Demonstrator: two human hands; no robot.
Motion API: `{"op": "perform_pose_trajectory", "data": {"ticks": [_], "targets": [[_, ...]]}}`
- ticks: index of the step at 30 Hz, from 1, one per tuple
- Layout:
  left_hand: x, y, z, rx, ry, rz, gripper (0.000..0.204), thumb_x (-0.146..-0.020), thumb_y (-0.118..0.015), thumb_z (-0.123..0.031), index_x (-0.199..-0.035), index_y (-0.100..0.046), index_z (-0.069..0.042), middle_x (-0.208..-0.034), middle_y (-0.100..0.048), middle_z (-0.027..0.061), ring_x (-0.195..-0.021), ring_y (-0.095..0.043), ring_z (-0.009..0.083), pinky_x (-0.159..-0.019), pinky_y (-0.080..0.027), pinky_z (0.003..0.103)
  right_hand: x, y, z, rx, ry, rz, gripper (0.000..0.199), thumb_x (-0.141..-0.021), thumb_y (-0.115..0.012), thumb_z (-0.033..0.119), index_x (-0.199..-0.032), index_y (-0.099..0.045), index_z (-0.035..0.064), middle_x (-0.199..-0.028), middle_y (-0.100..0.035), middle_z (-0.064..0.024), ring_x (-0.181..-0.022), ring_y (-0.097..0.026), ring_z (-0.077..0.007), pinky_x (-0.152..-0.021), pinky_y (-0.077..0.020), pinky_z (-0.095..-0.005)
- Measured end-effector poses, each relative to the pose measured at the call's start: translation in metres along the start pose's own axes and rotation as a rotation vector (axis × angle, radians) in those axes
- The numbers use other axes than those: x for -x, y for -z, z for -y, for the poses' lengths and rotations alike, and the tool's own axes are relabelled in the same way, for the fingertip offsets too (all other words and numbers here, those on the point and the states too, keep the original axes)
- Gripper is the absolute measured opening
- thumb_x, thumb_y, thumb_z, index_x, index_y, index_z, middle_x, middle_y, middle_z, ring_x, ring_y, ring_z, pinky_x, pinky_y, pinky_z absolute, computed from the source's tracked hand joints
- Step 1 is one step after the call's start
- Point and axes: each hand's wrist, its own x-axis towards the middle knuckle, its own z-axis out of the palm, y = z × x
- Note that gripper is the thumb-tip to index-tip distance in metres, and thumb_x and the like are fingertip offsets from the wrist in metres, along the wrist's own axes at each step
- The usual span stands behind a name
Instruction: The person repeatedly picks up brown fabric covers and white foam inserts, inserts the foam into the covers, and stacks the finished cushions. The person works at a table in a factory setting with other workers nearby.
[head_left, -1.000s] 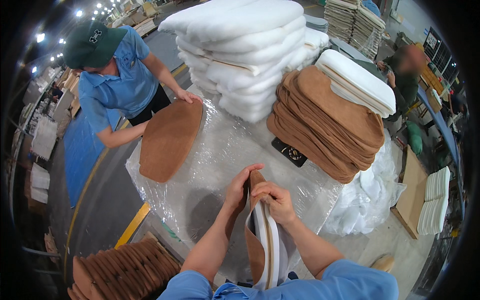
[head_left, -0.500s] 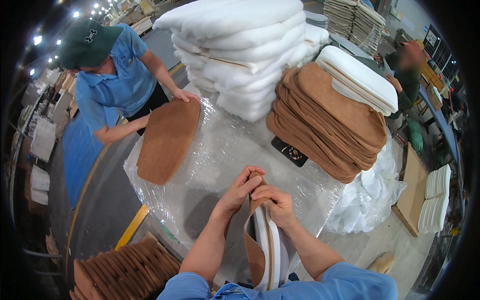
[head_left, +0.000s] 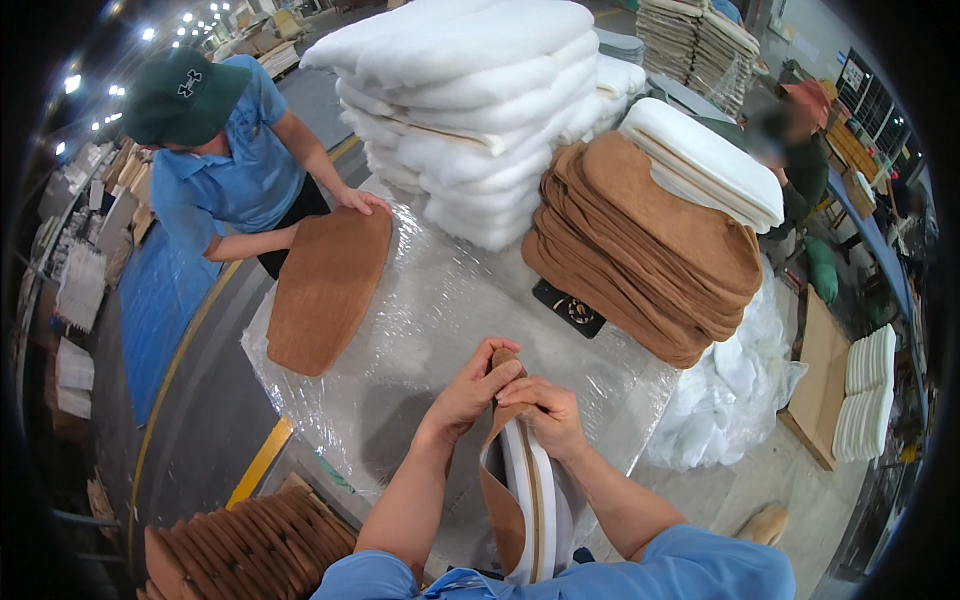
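In front of my body I hold a brown fabric cushion cover by its upper end. Its open side shows a white band with a tan line, like a zipper, and a greyish lining. My left hand pinches the tip of the cover, thumb against fingers. Beside it, my right hand grips the edge just below, its fingers curled over the cloth. The cover's lower end hangs down against my blue shirt.
A plastic-wrapped table carries tall white padding, stacked brown covers, a white cushion and a dark card-like item. A co-worker at left holds a brown panel. Brown pieces stand low left.
The view has shifted slightly. Both my hands keep their grip at the cover's upper end, with little movement. The co-worker's brown panel stays in their hands.
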Motion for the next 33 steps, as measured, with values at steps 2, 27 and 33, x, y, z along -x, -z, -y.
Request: {"op": "perform_pose_trajectory", "data": {"ticks": [2, 27, 33], "targets": [[0.000, -0.001, 0.000, -0.006, -0.006, 0.003, 0.037, -0.105, -0.066, -0.026, -0.137, -0.054, -0.011, -0.108, -0.058, 0.0019, -0.102, -0.055, 0.0105, -0.091, -0.048, 0.025, 0.003, 0.001, 0.002, 0.008, -0.020, -0.002, 0.017, -0.092, -0.067, -0.002, -0.104, -0.078, -0.0004, -0.112, -0.075, -0.0114, -0.106, -0.070, -0.0234, -0.095, -0.0548, -0.0345], [0.009, -0.023, 0.016, -0.074, -0.095, -0.010, 0.102, -0.101, -0.069, -0.025, -0.168, 0.005, -0.004, -0.174, -0.013, 0.0164, -0.160, -0.019, 0.0267, -0.128, -0.023, 0.039, -0.113, 0.003, -0.032, 0.059, -0.318, 0.069, 0.077, -0.107, -0.023, 0.073, -0.160, -0.046, 0.0204, -0.150, -0.052, -0.0105, -0.138, -0.043, -0.0281, -0.119, -0.0289, -0.0487], [0.007, -0.018, 0.023, -0.202, -0.078, -0.002, 0.119, -0.097, -0.073, -0.029, -0.164, 0.022, -0.001, -0.174, -0.007, 0.0207, -0.161, -0.015, 0.0302, -0.129, -0.019, 0.041, -0.099, -0.002, -0.045, -0.026, -0.316, 0.082, 0.077, -0.107, -0.025, 0.073, -0.165, -0.038, 0.0238, -0.156, -0.045, -0.0111, -0.148, -0.033, -0.0289, -0.125, -0.0177, -0.0476]]}}
